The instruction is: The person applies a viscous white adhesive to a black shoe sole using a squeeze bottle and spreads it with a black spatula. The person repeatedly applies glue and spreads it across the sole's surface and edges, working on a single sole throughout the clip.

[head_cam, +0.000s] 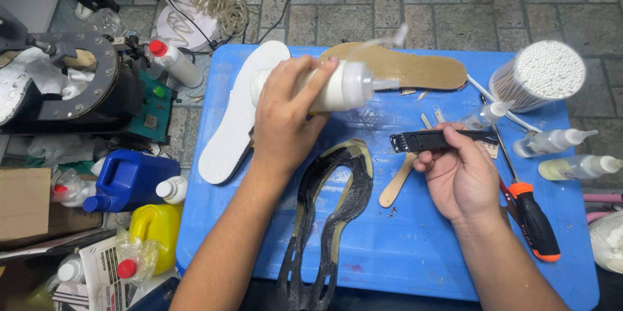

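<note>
My left hand (283, 113) grasping white squeeze bottle (324, 87); right hand (457, 171) gripping black brush (438, 140), outsole (328, 220) at 6 o'clock

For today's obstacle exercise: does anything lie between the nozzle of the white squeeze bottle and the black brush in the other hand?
Nothing visible does. The left hand holds the white squeeze bottle above the brush gripped by the right hand; only bare blue table shows between them.

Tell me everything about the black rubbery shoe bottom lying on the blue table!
The black shoe sole lies flat on the blue table, between both arms, toe end pointing away. It looks like thin rubber, a hollow outline with a big open middle and tan, glossy patches along its rim. Its heel end hangs over the table's near edge. Neither hand touches it; the left forearm passes beside it.
</note>
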